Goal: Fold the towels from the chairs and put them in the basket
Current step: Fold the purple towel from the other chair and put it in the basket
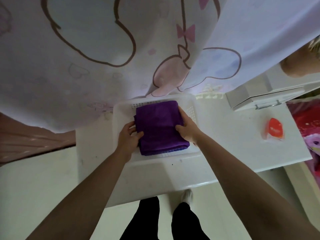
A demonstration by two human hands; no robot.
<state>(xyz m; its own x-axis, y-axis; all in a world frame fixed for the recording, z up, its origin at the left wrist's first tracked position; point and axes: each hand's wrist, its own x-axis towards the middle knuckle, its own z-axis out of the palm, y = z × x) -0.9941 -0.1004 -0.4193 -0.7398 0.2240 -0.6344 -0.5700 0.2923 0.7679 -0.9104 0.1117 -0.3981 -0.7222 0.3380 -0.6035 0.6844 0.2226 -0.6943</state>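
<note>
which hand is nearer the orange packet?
Right. The right hand grips the purple towel's right edge in the basket, on the side toward the orange packet. The left hand holds the towel's far edge.

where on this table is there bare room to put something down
Bare table lies between the basket and the orange packet, and along the near edge below the basket. The basket is crowded: the purple towel and both hands fill it.
</note>
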